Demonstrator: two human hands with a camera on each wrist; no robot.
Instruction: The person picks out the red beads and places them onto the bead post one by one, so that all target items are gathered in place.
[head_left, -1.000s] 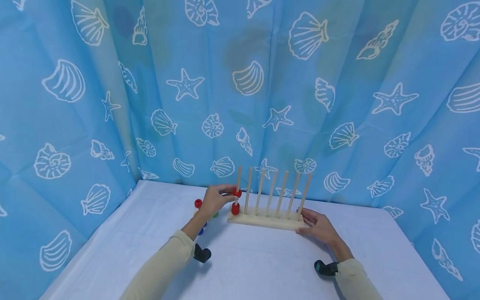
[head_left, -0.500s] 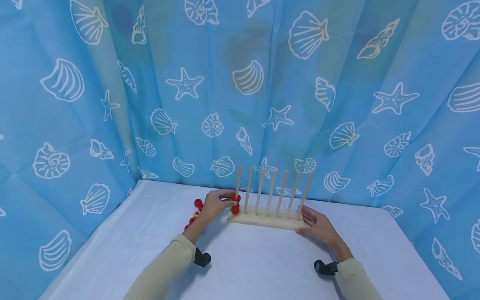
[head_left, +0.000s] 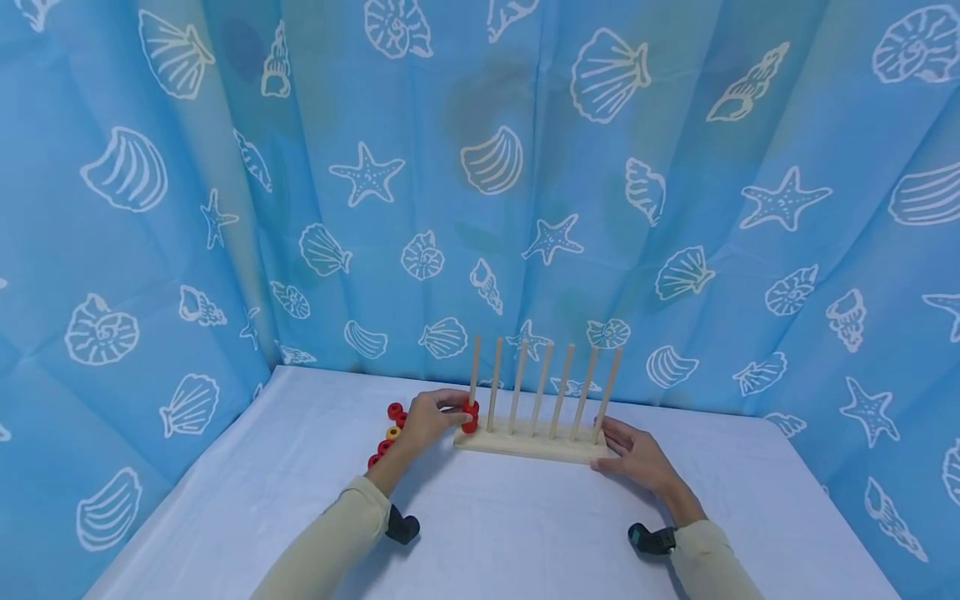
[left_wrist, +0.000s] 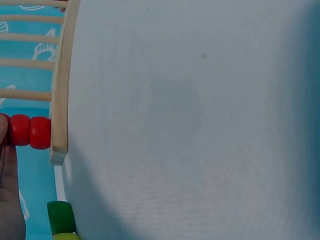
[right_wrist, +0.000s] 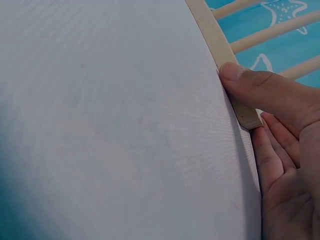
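Note:
A wooden peg stand (head_left: pixel 525 446) rests on the table, with a row of upright pegs along its base. On its leftmost peg sit red beads; two whole ones, a lower red bead (left_wrist: pixel 40 132) and a middle red bead (left_wrist: pixel 20 130), show in the left wrist view. My left hand (head_left: pixel 431 417) pinches a further red bead (left_wrist: pixel 4 138) above these, which the thumb partly hides. My right hand (head_left: pixel 637 457) grips the right end of the base. Its thumb (right_wrist: pixel 240 75) presses on the front face, and the other fingers are round the end.
Left of the stand, loose beads lie by my left forearm: several red beads (head_left: pixel 394 411), a yellow bead (head_left: pixel 393 432) and a green bead (left_wrist: pixel 61 217). A blue shell-patterned curtain (head_left: pixel 480 208) hangs close behind the white-covered table (head_left: pixel 525 533).
My left hand has slid its red bead down the leftmost peg until it meets the beads below. More loose beads show beside the left forearm. The right hand stays in place.

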